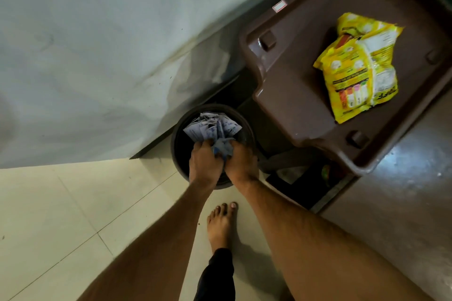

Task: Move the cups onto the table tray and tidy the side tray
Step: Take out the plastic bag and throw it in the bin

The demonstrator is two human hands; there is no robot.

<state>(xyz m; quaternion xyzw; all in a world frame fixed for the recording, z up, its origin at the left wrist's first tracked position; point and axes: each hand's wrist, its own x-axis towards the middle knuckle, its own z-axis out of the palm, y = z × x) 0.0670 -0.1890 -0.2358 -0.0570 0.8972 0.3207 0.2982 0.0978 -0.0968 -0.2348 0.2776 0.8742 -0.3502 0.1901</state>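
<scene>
**A:** What takes up most of the view?

**B:** A pale grey-white wall fills the upper left, and cream floor tiles run below it. To the right stands a dark brown moulded plastic tray top with a raised rim and small square bumps near its corners. It sits at an angle, close to the wall.

**A:** Anything lying on it?

**B:** Two crinkled yellow plastic snack packets, overlapping, on the right half of the brown surface. No cups show anywhere in this view.

**A:** And below the tray?

**B:** A round dark bin stands on the floor, just beside the tray's lower left corner and against the foot of the wall. Inside it lies a heap of crumpled white-and-blue paper wrappers.

**A:** Where are the hands?

**B:** Both reach down over the near side of the bin, side by side and almost touching. The left hand and the right hand are each curled down onto a bunch of the blue-white wrappers, which shows between them at the bin's mouth. The fingers are closed around the paper, knuckles up.

**A:** Anything smaller?

**B:** One bare foot stands on the tiles just short of the bin, between the two forearms, with a dark trouser cuff above the ankle.
</scene>
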